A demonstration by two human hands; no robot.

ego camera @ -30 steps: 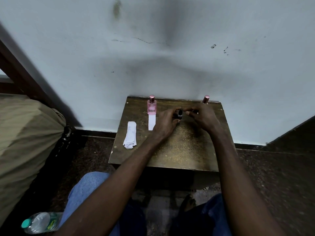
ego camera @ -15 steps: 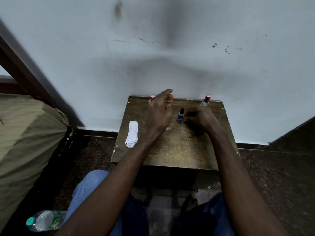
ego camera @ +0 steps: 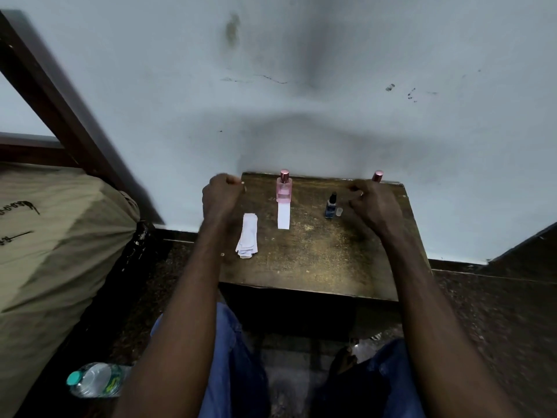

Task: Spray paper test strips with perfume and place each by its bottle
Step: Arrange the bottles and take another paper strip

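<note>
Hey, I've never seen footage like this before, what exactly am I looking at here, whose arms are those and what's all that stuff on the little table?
There is no machine here. A person wears a wide-angle camera on the head, so you look forward and down along their own bare arms. There is only this one view.

The left hand hovers at the left rear corner of a small wooden table that stands against a wall; the right hand is near the right rear. Both are loosely curled, and neither visibly holds anything.

On the table: a pink perfume bottle with one white paper strip lying in front of it, a small dark blue bottle with a tiny clear cap beside it, and a pile of spare strips to the left. A third bottle's pink cap peeks out behind the right hand.
</note>
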